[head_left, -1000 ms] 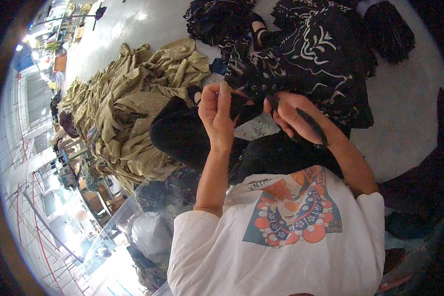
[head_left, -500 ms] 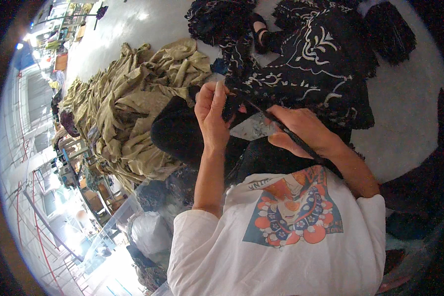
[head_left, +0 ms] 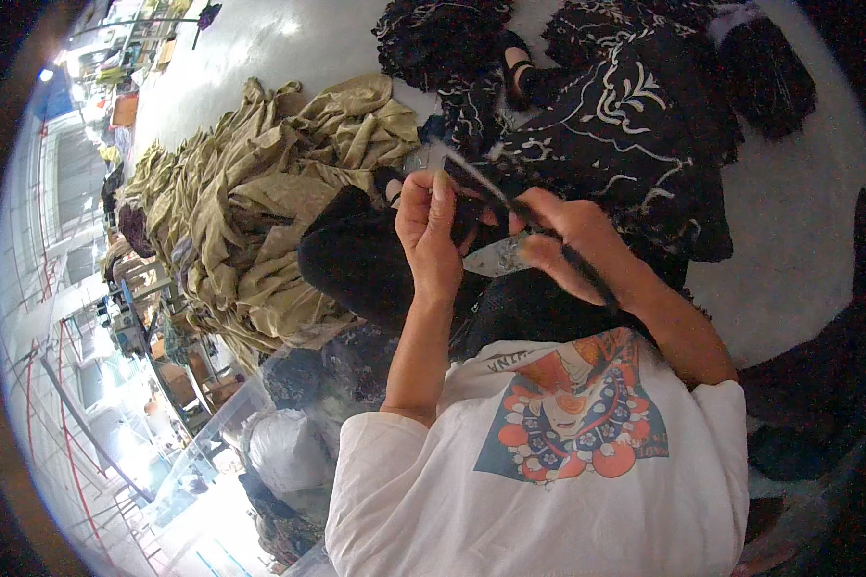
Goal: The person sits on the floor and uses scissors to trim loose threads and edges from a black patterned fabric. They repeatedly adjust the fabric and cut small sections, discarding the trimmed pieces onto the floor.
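Observation:
My left hand [head_left: 427,226] is closed in a pinch, thumb upward, above my lap. Dark cloth shows at its fingertips, though its edges blur into the black trousers [head_left: 351,245] behind. My right hand [head_left: 582,245] grips a long slim tool with a dark handle and a pale metallic front [head_left: 476,173]. That front slants up and left past my left hand's fingertips; motion blur hides whether it is one blade or two. Just beyond both hands lies a black cloth with white embroidery [head_left: 635,106], spread on the floor.
A large heap of olive cloth [head_left: 260,212] lies to the left. More black fringed fabric [head_left: 765,77] rests at the far right. Beside my left arm are clear plastic and a white bundle [head_left: 289,450]. Shelves and lights line the far left. Grey floor [head_left: 779,212] shows at right.
My left hand has shifted slightly right and down. The tool's pale front has swung up, now standing out above my left fingers; the black cloth between the hands shows less.

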Available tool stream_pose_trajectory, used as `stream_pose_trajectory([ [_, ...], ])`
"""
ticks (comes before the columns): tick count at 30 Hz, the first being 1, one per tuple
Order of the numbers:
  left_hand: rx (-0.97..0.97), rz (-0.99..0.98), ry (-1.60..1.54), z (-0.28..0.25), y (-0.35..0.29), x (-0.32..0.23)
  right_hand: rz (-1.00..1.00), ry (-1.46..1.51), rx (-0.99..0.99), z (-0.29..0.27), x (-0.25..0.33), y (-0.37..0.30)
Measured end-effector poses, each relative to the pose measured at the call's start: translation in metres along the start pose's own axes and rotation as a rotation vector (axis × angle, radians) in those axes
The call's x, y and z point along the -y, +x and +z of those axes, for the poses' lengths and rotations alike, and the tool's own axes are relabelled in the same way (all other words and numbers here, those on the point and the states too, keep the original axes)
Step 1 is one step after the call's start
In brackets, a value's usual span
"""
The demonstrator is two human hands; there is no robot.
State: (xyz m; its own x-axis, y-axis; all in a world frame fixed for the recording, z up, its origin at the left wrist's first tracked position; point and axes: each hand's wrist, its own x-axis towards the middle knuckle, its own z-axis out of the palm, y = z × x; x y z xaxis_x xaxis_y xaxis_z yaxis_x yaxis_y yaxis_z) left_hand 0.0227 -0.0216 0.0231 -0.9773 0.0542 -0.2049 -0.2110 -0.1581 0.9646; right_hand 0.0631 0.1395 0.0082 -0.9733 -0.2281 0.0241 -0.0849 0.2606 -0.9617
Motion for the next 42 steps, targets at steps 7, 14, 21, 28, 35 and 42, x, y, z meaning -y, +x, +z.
stream_pose_trajectory([
  [7, 0.209, -0.228, -0.059, -0.018, 0.007, -0.004, -0.067, 0.39, -0.192, -0.006, 0.008, 0.007],
  [14, 0.402, -0.527, -0.077, -0.019, 0.009, -0.003, -0.265, 0.238, -0.229, -0.006, -0.007, 0.017],
  [21, 0.544, -0.677, -0.204, -0.018, 0.016, 0.005, -0.309, 0.145, -0.267, -0.006, -0.003, 0.006],
  [28, 0.581, -0.664, -0.397, -0.012, 0.016, 0.014, -0.259, 0.24, -0.313, -0.005, -0.004, 0.004],
  [35, 0.523, -0.664, -0.249, -0.012, 0.014, 0.011, -0.291, -0.008, -0.238, -0.01, -0.004, 0.002],
  [42, 0.616, -0.69, -0.201, -0.01, 0.02, 0.006, -0.25, 0.067, -0.191, -0.008, -0.007, 0.001],
])
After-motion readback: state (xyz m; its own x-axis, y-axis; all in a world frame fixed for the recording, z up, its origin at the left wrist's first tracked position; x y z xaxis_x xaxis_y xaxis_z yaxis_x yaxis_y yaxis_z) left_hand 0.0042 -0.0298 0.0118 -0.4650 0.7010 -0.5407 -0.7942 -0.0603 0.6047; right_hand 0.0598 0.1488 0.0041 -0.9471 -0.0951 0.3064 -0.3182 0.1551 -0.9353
